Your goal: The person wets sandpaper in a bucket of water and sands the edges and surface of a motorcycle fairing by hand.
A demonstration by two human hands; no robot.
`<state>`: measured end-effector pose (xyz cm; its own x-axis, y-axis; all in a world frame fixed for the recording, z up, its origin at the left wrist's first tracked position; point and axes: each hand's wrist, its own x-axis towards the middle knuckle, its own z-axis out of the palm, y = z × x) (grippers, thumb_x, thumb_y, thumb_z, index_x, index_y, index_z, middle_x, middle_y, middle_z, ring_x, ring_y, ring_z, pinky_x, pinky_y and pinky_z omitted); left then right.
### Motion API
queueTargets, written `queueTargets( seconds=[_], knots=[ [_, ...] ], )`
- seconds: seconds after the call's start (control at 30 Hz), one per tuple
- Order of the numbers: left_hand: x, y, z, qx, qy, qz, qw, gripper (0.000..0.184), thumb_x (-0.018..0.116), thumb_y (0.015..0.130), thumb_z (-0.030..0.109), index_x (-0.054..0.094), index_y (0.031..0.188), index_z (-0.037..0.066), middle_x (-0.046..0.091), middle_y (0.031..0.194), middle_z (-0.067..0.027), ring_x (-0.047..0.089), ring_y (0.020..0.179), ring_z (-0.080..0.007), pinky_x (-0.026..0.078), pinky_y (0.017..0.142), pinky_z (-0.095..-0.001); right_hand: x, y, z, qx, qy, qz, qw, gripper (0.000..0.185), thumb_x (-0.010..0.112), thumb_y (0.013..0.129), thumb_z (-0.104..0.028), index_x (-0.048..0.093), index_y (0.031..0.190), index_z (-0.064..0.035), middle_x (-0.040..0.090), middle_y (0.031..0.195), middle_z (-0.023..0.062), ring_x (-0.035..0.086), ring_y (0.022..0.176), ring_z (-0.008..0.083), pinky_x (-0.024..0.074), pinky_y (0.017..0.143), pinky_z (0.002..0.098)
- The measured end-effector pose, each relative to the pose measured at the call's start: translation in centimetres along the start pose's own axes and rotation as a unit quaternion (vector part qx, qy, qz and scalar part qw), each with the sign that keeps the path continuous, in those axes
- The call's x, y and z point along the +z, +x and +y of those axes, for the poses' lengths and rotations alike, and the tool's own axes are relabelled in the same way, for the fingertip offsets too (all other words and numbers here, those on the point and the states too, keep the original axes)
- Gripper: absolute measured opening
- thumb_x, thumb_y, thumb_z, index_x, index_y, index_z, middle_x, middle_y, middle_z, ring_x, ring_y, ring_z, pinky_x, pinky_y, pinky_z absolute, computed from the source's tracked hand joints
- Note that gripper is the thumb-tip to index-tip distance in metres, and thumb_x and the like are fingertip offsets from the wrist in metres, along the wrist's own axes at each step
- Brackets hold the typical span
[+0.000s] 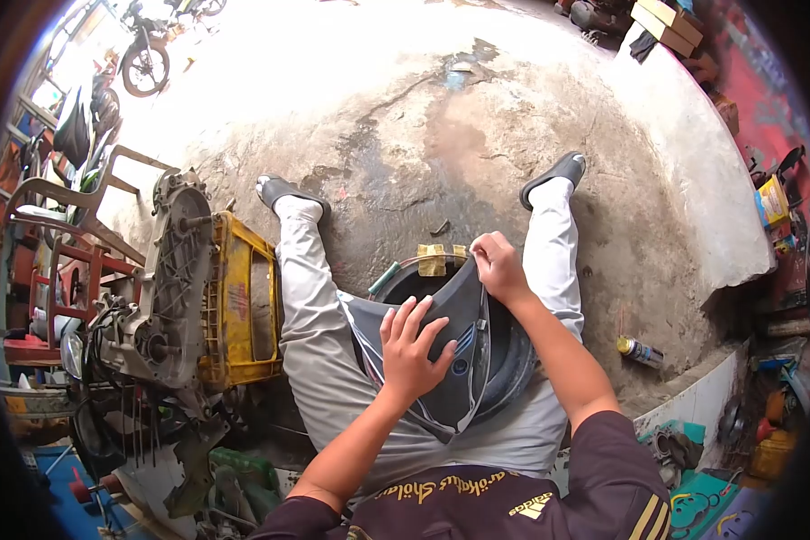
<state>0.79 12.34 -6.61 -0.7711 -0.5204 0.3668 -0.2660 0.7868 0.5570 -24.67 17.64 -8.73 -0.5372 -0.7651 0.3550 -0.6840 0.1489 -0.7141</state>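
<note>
Shirt point(423, 508) reads "adidas"; left fingers point(411, 318) spread on grey panel point(463, 310), right fingers point(488, 247) pinching corner; yellow crate point(237, 315) left of them, can point(640, 351) right.

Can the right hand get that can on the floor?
Probably yes. The can lies just past the right leg, with nothing on top of it. But the right hand is pinching the dark cover, so it would have to let go first.
</note>
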Motion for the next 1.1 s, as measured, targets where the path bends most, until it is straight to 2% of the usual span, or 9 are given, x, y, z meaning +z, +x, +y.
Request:
queueTargets(
  seconds=[0.07,0.13,0.33,0.4,0.53,0.67,0.87,0.93,1.1],
  knots=[
    [-0.1,0.2,0.0,0.0,-0.003,-0.003,1.0,0.042,0.083,0.083,0.032,0.077,0.121,0.016,0.061,0.153,-0.0126,0.049,0.148,-0.0374,0.03,0.125,-0.0574,0.4,-0.8,-0.4,-0.034,-0.026,-0.001,0.999,0.014,0.068,0.089,0.008,0.065,0.099,-0.002,0.067,0.095,0.0199,0.068,0.095,0.0417,0.0555,0.082,0.0487],
    [0.0,0.2,-0.1,0.0,-0.001,-0.003,1.0,0.042,0.084,0.083,0.032,0.077,0.121,0.016,0.061,0.153,-0.0124,0.049,0.148,-0.0374,0.03,0.125,-0.0573,0.7,-1.4,-1.5,-0.143,0.017,-0.004,0.99,0.015,0.068,0.088,0.009,0.065,0.098,-0.0022,0.066,0.096,0.0184,0.066,0.094,0.0414,0.055,0.083,0.0499],
    [0.1,0.2,-0.2,0.0,0.001,-0.005,1.0,0.043,0.084,0.082,0.033,0.077,0.121,0.016,0.061,0.153,-0.0125,0.05,0.148,-0.0376,0.031,0.125,-0.0573,0.1,-1.3,-0.3,-0.1,-0.05,-0.009,0.994,0.026,0.066,0.084,0.011,0.065,0.108,-0.0005,0.068,0.1,0.019,0.066,0.1,0.0415,0.0555,0.089,0.0498],
    [0.0,0.2,-0.1,-0.001,-0.002,-0.007,1.0,0.043,0.084,0.082,0.032,0.077,0.121,0.016,0.061,0.153,-0.0126,0.05,0.148,-0.0377,0.031,0.125,-0.0572,-0.1,-1.3,-1.2,-0.183,-0.007,-0.043,0.982,0.028,0.065,0.085,0.012,0.065,0.11,-0.0007,0.066,0.098,0.0195,0.065,0.098,0.0421,0.055,0.088,0.0512],
    [0.0,0.1,0.1,-0.003,-0.001,-0.007,1.0,0.042,0.084,0.082,0.03,0.077,0.121,0.016,0.061,0.153,-0.0126,0.05,0.148,-0.0375,0.031,0.125,-0.0572,-0.5,-0.5,0.7,-0.072,-0.059,0.005,0.996,0.029,0.064,0.09,0.012,0.067,0.116,-0.0013,0.066,0.097,0.0188,0.066,0.095,0.0406,0.0557,0.085,0.0495],
    [-0.1,0.3,0.0,-0.001,-0.003,-0.004,1.0,0.042,0.084,0.082,0.031,0.077,0.121,0.016,0.061,0.153,-0.0128,0.05,0.148,-0.0372,0.031,0.125,-0.0572,-0.7,-1.3,-1.9,-0.175,-0.022,-0.056,0.983,0.034,0.067,0.09,0.009,0.067,0.123,-0.0017,0.067,0.1,0.0195,0.066,0.095,0.0408,0.0558,0.085,0.0489],
    [0.0,0.2,-0.1,0.002,-0.003,-0.003,1.0,0.041,0.084,0.083,0.031,0.077,0.12,0.015,0.061,0.153,-0.0129,0.049,0.148,-0.0371,0.03,0.125,-0.0572,-1.2,-0.7,-0.9,-0.103,-0.073,-0.063,0.99,0.021,0.067,0.087,0.006,0.075,0.106,0.0004,0.069,0.099,0.0164,0.067,0.1,0.0393,0.0562,0.09,0.0473],
    [-0.2,0.3,0.0,-0.002,0.0,-0.004,1.0,0.041,0.084,0.083,0.031,0.077,0.12,0.015,0.061,0.153,-0.0128,0.049,0.148,-0.0371,0.03,0.125,-0.0572,-1.1,-1.2,-2.6,-0.188,-0.051,-0.103,0.975,0.019,0.069,0.086,0.005,0.074,0.104,-0.0003,0.07,0.102,0.0165,0.067,0.102,0.0385,0.0563,0.091,0.0469],
    [0.0,0.3,0.0,0.002,0.003,0.004,1.0,0.042,0.084,0.082,0.031,0.077,0.12,0.015,0.061,0.153,-0.0125,0.049,0.148,-0.0371,0.03,0.125,-0.0572,-1.8,0.0,0.8,-0.098,-0.105,-0.056,0.988,0.028,0.068,0.085,0.007,0.074,0.112,0.0018,0.067,0.098,0.016,0.065,0.098,0.0389,0.0563,0.091,0.0472]
  ],
)
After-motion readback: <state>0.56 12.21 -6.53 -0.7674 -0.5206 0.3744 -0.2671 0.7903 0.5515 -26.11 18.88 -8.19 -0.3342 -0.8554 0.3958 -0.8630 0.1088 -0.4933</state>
